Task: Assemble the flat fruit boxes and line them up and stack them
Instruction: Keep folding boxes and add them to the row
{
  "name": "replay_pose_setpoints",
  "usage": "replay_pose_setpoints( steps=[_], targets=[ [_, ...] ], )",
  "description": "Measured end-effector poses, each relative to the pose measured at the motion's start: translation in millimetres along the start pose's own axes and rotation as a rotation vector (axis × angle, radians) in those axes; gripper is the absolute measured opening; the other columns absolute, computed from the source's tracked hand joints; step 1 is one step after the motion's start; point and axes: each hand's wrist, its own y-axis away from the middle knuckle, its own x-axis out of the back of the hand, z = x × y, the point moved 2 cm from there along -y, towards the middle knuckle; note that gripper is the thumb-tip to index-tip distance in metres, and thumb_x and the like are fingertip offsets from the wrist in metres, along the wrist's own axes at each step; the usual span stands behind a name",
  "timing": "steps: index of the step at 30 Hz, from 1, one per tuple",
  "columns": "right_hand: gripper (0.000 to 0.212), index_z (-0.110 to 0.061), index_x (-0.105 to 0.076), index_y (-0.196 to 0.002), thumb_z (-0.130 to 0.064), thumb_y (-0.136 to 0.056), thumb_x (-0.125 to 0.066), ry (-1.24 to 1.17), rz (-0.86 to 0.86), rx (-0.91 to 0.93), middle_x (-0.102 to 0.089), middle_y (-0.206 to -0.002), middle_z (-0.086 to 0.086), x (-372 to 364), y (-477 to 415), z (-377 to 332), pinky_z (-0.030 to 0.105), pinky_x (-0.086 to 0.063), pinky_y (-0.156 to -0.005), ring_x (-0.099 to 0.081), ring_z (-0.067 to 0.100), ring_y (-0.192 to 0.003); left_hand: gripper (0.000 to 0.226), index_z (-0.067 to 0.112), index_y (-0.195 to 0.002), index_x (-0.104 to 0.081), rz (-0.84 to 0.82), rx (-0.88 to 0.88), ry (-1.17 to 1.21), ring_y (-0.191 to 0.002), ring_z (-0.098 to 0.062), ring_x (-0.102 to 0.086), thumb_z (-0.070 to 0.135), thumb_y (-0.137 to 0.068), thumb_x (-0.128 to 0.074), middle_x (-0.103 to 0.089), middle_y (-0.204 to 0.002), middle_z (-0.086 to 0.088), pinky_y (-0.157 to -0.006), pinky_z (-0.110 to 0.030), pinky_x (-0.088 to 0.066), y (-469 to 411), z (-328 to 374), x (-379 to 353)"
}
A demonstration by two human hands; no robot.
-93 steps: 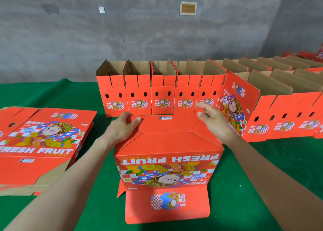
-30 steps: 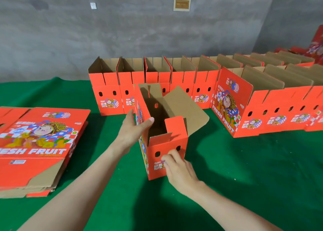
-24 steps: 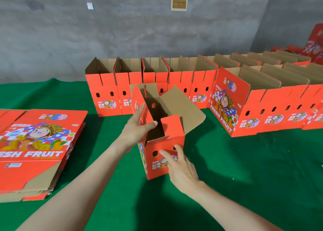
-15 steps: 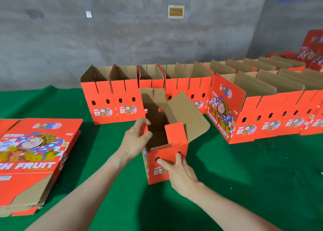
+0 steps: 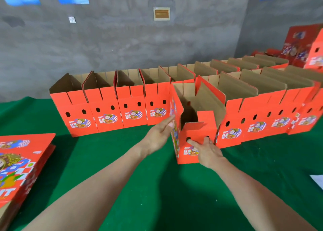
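An assembled red fruit box (image 5: 192,131) stands upright on the green table, top flaps open, brown inside showing. Its right side touches the right row of boxes (image 5: 262,111). My left hand (image 5: 159,136) lies flat against the box's left side with fingers stretched out. My right hand (image 5: 208,152) presses flat on the front face, index fingertip at the left hole. A row of open assembled boxes (image 5: 108,111) stands to the left and behind. A stack of flat boxes (image 5: 17,160) lies at the left edge.
Green cloth (image 5: 122,169) covers the table between me and the rows. More red boxes (image 5: 305,47) are piled at the far right by the grey wall. A white sheet corner (image 5: 319,181) shows at the right edge.
The box has slid right and away from me, up against the right row. My left hand left the top edge and now lies flat on the side.
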Motion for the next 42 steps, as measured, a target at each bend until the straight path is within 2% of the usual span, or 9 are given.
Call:
replay_pose_setpoints(
  steps=[3, 6, 12, 17, 23, 26, 30, 34, 42],
  targets=[
    [0.087, -0.058, -0.004, -0.142, -0.007, -0.087, -0.049, 0.027, -0.015, -0.051, -0.031, -0.127, 0.012, 3.0, -10.0, 34.7, 0.034, -0.048, -0.081, -0.043, 0.026, -0.111, 0.039, 0.019, -0.135, -0.051, 0.024, 0.046, -0.047, -0.100, -0.019, -0.064, 0.032, -0.103, -0.034, -0.060, -0.127, -0.003, -0.078, -0.021, -0.045, -6.4, -12.0, -9.9],
    [0.085, -0.059, -0.002, -0.141, -0.010, -0.089, -0.047, 0.050, 0.008, -0.049, -0.032, -0.121, 0.009, 2.3, -17.3, 52.7, 0.031, -0.044, -0.073, -0.042, 0.025, -0.108, 0.039, 0.010, -0.115, -0.064, 0.026, 0.071, -0.173, -0.084, -0.016, -0.068, 0.035, -0.101, -0.037, -0.069, -0.110, -0.006, -0.079, -0.026, -0.049, -7.1, -27.5, -9.7],
    [0.073, -0.057, -0.001, -0.143, -0.026, -0.094, -0.045, 0.072, 0.033, -0.108, -0.027, -0.130, 0.012, -1.1, -35.6, 56.9, 0.035, -0.043, -0.090, -0.037, 0.027, -0.119, 0.048, -0.001, -0.097, -0.064, 0.090, 0.129, -0.323, -0.078, -0.030, -0.065, 0.041, -0.098, -0.042, -0.070, -0.093, -0.017, -0.078, -0.043, -0.051, 4.8, -55.6, 28.2],
    [0.071, -0.048, -0.007, -0.147, -0.047, -0.092, -0.052, -0.079, -0.097, -0.274, 0.010, -0.154, 0.025, 3.7, -33.5, 19.9, 0.046, -0.035, -0.106, -0.009, 0.043, -0.141, 0.045, -0.001, -0.096, -0.064, 0.190, 0.195, -0.320, -0.074, -0.027, -0.063, 0.039, -0.099, -0.044, -0.070, -0.093, -0.019, -0.071, -0.038, -0.051, 26.6, -76.3, 62.1],
    [0.033, 0.001, -0.053, -0.117, -0.018, -0.091, -0.059, -1.019, 0.492, -0.502, -0.048, -0.127, 0.025, 25.0, -6.9, -57.3, 0.038, -0.039, -0.096, -0.050, 0.040, -0.115, 0.039, 0.003, -0.082, -0.059, 0.248, 0.307, -0.354, -0.068, -0.021, -0.053, 0.036, -0.098, -0.045, -0.061, -0.078, -0.012, -0.065, -0.034, -0.044, 67.6, -108.8, 95.3],
    [0.025, 0.000, -0.057, -0.111, -0.017, -0.092, -0.059, -1.084, 0.406, -0.260, -0.061, -0.113, 0.015, 27.7, 12.5, -128.7, 0.027, -0.039, -0.088, -0.058, 0.029, -0.104, 0.039, 0.004, -0.075, -0.056, 0.309, 0.347, -0.475, -0.070, -0.024, -0.050, 0.033, -0.098, -0.046, -0.058, -0.070, -0.008, -0.058, -0.027, -0.033, 102.3, -130.7, 128.7],
    [0.005, -0.013, -0.062, -0.093, -0.015, -0.092, -0.058, -1.045, 0.225, 0.055, -0.063, -0.093, -0.001, 33.3, 33.5, -217.6, 0.019, -0.036, -0.079, -0.057, 0.015, -0.090, 0.034, 0.003, -0.119, -0.062, 0.515, 0.437, -0.497, -0.107, -0.029, -0.062, 0.026, -0.097, -0.051, -0.066, -0.116, -0.015, -0.087, -0.028, -0.045, 163.6, -171.9, 199.6],
    [0.011, -0.008, -0.068, -0.092, -0.011, -0.091, -0.057, -0.928, 0.096, 0.217, -0.068, -0.095, 0.000, 38.2, 46.8, -286.3, 0.019, -0.041, -0.083, -0.059, 0.013, -0.091, 0.043, 0.000, -0.131, -0.051, 0.629, 0.646, -0.591, -0.118, -0.036, -0.054, 0.027, -0.097, -0.050, -0.056, -0.129, -0.022, -0.097, -0.039, -0.042, 226.0, -226.4, 275.1],
    [0.017, -0.010, -0.065, -0.104, -0.020, -0.093, -0.056, -0.718, -0.164, 0.291, -0.068, -0.109, 0.002, 19.5, 61.9, -387.5, 0.021, -0.043, -0.088, -0.061, 0.017, -0.104, 0.065, 0.030, -0.152, -0.004, 0.377, 0.869, -0.805, -0.147, -0.022, 0.012, 0.056, -0.097, -0.025, 0.012, -0.160, 0.005, -0.115, -0.055, 0.000, 295.3, -310.8, 327.2]
  ],
)
